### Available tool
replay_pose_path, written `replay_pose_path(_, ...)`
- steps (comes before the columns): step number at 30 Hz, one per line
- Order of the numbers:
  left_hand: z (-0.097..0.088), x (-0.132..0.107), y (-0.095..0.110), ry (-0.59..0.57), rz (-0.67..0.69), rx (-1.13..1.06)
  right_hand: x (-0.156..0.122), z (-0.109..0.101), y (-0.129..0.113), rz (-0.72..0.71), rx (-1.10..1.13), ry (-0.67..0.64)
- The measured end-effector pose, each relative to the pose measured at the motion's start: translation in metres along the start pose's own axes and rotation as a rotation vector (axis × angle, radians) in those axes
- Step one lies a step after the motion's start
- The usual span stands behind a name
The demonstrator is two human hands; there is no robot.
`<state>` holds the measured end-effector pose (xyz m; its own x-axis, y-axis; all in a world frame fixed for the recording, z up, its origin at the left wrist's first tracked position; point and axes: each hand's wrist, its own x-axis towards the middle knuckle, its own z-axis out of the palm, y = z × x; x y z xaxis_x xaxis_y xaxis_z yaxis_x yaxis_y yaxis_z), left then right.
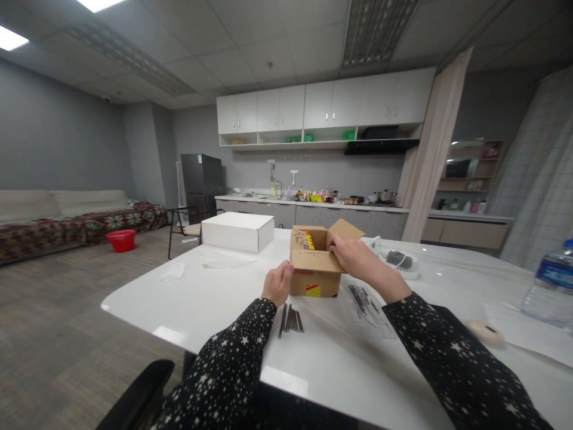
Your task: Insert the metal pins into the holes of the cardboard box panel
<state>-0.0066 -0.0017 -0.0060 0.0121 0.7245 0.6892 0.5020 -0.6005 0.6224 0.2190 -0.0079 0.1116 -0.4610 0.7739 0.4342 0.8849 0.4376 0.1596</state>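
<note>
A small open cardboard box (320, 283) with a yellow and red label stands on the white table, its flaps folded out. My left hand (278, 283) is closed at the near left corner of the box, fingers curled against its edge. Over the opening, my right hand (351, 252) has its fingers pinched together by the right end of the front flap (313, 260); whatever is between the fingertips is hidden. A row of small dark dots runs along that flap. Several dark metal rods (292, 319), like long bolts or nails, lie in front of the box.
A clear plastic bag of dark slim pieces (364, 301) lies right of the box. A white carton (239, 232) stands at the left back. Farther right are a white tray with a dark item (399, 259), a beige rounded object (484, 332) and a water bottle (550, 286).
</note>
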Motion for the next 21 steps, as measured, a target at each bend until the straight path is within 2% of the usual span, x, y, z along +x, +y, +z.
replay_pose_path(11, 0.0, -0.001, 0.001, -0.003, 0.006, 0.017, -0.002, -0.011, -0.005, 0.081, 0.051, 0.002)
replay_pose_path(21, -0.001, -0.001, 0.003, 0.002, 0.0, 0.016, -0.001, -0.01, -0.001, 0.076, 0.074, 0.011)
